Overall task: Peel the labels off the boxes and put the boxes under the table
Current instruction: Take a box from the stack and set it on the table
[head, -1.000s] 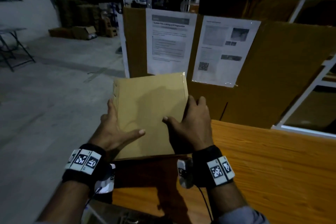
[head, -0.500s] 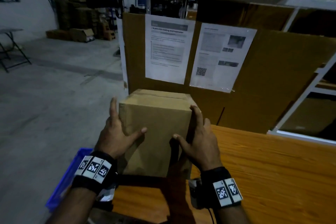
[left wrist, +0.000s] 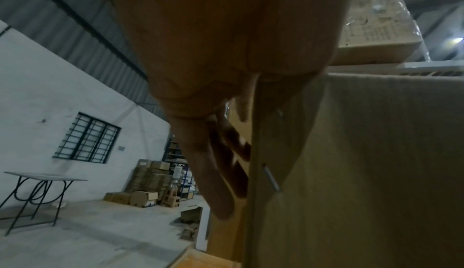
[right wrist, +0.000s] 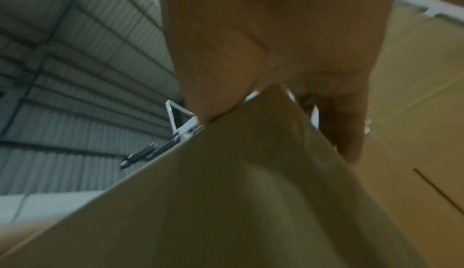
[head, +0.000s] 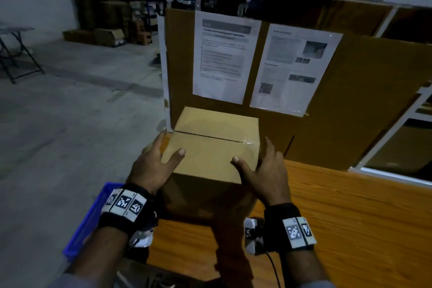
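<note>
1 box [head: 215, 147] stands at the table's [head: 350, 217] left edge, its base hidden by wrists. 2 hands, left hand [head: 152, 166] and right hand [head: 264, 175], press its sides, fingers straight.

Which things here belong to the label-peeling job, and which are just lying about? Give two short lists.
Job:
cardboard box
left hand, on the box's left side
right hand, on its right side
wooden table

Lying about:
blue crate
two printed sheets
folding table
stacked cartons
</note>
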The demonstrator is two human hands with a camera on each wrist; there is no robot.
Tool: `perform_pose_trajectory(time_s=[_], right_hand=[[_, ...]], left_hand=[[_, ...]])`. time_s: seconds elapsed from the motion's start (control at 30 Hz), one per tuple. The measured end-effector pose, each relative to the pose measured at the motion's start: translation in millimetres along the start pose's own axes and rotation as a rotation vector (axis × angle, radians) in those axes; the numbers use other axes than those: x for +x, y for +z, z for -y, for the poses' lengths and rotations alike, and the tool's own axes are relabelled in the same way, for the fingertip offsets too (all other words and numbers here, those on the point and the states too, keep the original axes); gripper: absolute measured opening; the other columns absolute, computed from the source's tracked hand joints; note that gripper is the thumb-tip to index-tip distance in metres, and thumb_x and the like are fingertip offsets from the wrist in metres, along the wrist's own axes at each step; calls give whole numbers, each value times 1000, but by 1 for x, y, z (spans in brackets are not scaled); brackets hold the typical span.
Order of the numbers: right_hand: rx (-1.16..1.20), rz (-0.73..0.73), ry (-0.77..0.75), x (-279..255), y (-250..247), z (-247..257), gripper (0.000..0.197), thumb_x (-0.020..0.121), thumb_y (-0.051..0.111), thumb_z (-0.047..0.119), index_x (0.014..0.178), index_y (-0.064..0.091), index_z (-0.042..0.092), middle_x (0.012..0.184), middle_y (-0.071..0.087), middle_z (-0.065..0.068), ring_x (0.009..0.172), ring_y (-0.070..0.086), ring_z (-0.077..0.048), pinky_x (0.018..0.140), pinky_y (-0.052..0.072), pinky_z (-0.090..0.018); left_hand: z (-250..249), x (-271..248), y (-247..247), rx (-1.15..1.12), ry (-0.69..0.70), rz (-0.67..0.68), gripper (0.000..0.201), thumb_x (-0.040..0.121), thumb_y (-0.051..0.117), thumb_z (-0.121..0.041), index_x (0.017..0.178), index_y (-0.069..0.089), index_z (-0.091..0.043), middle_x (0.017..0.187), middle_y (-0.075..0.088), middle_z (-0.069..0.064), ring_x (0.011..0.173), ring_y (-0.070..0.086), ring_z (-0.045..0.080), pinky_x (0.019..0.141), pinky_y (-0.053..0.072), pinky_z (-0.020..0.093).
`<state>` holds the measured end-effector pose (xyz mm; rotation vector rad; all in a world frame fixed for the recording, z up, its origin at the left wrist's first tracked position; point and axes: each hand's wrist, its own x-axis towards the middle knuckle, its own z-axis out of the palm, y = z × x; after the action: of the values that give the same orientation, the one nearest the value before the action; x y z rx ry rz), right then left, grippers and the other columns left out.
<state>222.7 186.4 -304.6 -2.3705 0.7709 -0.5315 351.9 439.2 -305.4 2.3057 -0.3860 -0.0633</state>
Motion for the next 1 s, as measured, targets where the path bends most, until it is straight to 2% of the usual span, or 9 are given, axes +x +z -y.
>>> perform_pose_trajectory(time_s=[0.07,0.13,0.23,0.4,0.53,0.67,0.8,0.9,1.0], right_hand=[[-10,121,13,6,-6,0,119,77,65,84,163,-7,46,144,38,-14,128,49,-34,99,49,-45],[-46,200,-28,10,-8,0,119,79,65,82,159,-17,52,152,35,-17,134,46,-39,106,49,-51],[-79,247,-116,13,-11,3,115,82,65,79,164,-7,43,158,43,-10,142,42,-35,112,45,-51],[-31,161,-158,8,-21,2,128,74,83,67,167,3,32,158,43,-3,140,34,-30,108,39,-46],[-18,40,-196,5,-22,3,162,52,98,59,164,-17,36,134,38,-3,118,29,-18,101,37,-42],[-81,-15,-254,3,-21,6,176,46,101,55,158,-32,34,131,35,-4,112,29,-19,101,39,-45],[-32,5,-252,-4,-10,-4,149,62,87,71,164,-16,33,134,35,-3,120,33,-21,104,43,-48],[160,2,-243,-7,-4,-12,127,69,83,74,163,10,30,145,34,3,133,40,-18,110,44,-41],[235,-53,-210,-9,-2,-14,110,71,79,77,155,22,33,149,45,3,132,52,-17,105,55,-45]], left_hand=[[0,6,-6,-15,29,150,88,79,51,-91,152,25,-52,147,52,-4,127,56,26,104,51,52],[-4,10,-14,-38,-11,241,85,80,65,-80,148,25,-48,143,51,-7,126,56,25,102,53,55],[-13,13,-25,-46,-33,279,93,80,81,-58,149,19,-42,145,53,3,122,59,26,100,55,54],[-25,9,-34,-73,20,264,146,69,95,-35,157,-20,-47,151,51,12,128,57,29,110,47,55],[-25,-1,-26,7,30,187,171,52,103,-36,136,-43,-63,157,39,12,138,47,35,111,42,63],[-31,-12,-9,170,20,81,179,49,104,-26,135,-50,-55,157,34,19,138,45,44,108,39,72],[-21,-18,3,140,17,104,178,54,103,-22,136,-54,-45,155,41,22,132,54,41,111,40,65],[-15,-20,11,192,39,115,175,58,101,-26,135,-55,-44,147,52,23,117,65,38,100,50,58],[-7,-18,18,220,54,89,171,61,100,-33,136,-54,-44,139,59,25,107,69,38,91,54,54]])
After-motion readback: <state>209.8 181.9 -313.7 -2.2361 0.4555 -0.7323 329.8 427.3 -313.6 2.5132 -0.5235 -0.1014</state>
